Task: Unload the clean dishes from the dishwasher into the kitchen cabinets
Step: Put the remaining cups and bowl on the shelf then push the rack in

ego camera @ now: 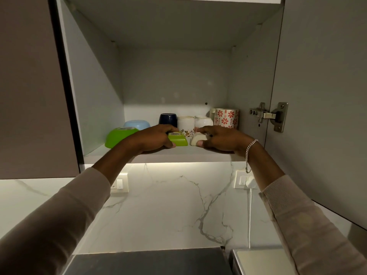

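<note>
The left hand is pinching the green dish near the shelf front, mid-frame; the right hand is gripping the white dish beside it. I'm fearing either shove knocking the cups just behind.

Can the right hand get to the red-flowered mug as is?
Likely yes once freed: the right hand grips a small white dish just in front of the red-flowered mug, with nothing visible between them.
</note>
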